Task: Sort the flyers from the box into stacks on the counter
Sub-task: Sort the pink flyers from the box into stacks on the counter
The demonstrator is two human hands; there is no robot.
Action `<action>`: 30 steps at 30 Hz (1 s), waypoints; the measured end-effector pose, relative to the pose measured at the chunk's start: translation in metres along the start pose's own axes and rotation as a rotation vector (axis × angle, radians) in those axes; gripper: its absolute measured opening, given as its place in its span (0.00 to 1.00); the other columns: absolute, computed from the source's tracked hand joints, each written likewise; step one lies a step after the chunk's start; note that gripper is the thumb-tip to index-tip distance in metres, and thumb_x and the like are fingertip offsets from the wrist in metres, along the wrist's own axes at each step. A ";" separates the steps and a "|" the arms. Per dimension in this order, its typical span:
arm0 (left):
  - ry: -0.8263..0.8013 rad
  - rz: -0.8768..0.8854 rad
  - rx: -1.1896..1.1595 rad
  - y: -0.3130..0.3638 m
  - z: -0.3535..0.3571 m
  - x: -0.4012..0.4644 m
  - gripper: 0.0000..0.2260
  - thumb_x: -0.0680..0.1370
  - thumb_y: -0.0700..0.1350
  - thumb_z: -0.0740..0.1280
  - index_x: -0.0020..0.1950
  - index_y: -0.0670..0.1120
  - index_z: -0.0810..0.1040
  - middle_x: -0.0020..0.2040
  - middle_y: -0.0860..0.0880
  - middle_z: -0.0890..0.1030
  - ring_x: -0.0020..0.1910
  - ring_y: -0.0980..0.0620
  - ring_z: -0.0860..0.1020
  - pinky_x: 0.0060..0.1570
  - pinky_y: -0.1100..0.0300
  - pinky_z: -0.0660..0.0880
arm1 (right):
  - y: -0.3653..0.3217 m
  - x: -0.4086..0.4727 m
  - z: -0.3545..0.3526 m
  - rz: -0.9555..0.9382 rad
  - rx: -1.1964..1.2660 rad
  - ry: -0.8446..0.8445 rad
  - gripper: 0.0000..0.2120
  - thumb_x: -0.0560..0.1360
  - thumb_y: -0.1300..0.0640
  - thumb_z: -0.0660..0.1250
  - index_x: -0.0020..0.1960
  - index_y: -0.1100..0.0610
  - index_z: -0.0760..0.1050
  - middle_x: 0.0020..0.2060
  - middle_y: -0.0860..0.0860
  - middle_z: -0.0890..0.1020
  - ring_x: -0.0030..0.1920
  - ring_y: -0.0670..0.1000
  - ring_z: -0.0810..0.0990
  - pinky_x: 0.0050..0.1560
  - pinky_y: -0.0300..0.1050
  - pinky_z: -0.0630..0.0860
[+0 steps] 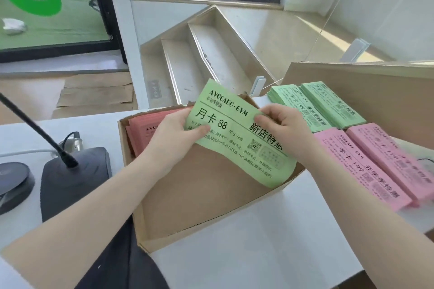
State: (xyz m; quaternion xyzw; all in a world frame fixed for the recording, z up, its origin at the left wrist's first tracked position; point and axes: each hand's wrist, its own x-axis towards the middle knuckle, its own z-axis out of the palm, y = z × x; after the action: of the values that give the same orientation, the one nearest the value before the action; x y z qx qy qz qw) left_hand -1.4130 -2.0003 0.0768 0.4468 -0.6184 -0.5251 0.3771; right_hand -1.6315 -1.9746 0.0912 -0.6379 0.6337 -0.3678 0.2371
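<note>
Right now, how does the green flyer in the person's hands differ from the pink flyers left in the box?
The green flyer is a single sheet held up over the box, gripped by the left hand and right hand; the pink flyers lie untouched in a pile at the box's far left. The green sheet curves and shows its whole face; the pink ones are largely hidden. Both carry the heading AVOCADO.

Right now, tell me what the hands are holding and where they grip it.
Both hold one green flyer above the box. The left hand grips its left edge, thumb on the printed face; the right hand pinches its upper right edge.
</note>
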 end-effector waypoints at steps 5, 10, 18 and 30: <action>0.050 -0.123 -0.305 0.027 0.056 0.022 0.09 0.76 0.40 0.67 0.55 0.47 0.73 0.49 0.49 0.84 0.47 0.53 0.83 0.47 0.60 0.80 | 0.032 0.008 -0.039 0.118 0.254 0.160 0.05 0.75 0.59 0.67 0.40 0.54 0.77 0.33 0.47 0.83 0.33 0.43 0.80 0.37 0.35 0.76; -0.053 -0.272 -0.390 0.045 0.139 0.055 0.19 0.78 0.40 0.63 0.68 0.44 0.64 0.56 0.44 0.80 0.52 0.49 0.81 0.54 0.57 0.76 | 0.102 0.022 -0.082 0.316 0.396 0.231 0.09 0.76 0.59 0.65 0.38 0.52 0.76 0.33 0.47 0.83 0.34 0.48 0.80 0.42 0.47 0.78; 0.043 -0.359 -0.099 0.054 0.284 0.125 0.16 0.78 0.34 0.56 0.64 0.44 0.71 0.47 0.54 0.75 0.42 0.55 0.74 0.41 0.63 0.71 | 0.195 0.082 -0.133 0.359 0.184 0.164 0.09 0.77 0.60 0.61 0.56 0.57 0.74 0.43 0.50 0.79 0.43 0.49 0.77 0.44 0.46 0.75; 0.265 -0.348 0.228 -0.012 0.344 0.196 0.20 0.74 0.35 0.56 0.66 0.40 0.69 0.71 0.44 0.63 0.69 0.46 0.64 0.68 0.50 0.64 | 0.258 0.137 -0.131 0.169 -0.323 -0.046 0.17 0.78 0.66 0.57 0.67 0.63 0.69 0.62 0.58 0.75 0.64 0.55 0.72 0.62 0.44 0.67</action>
State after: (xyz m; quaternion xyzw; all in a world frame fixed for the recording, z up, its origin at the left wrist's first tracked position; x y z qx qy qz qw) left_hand -1.7952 -2.0797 0.0075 0.6513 -0.5325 -0.4456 0.3060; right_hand -1.9063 -2.1098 -0.0035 -0.6205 0.7302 -0.2256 0.1760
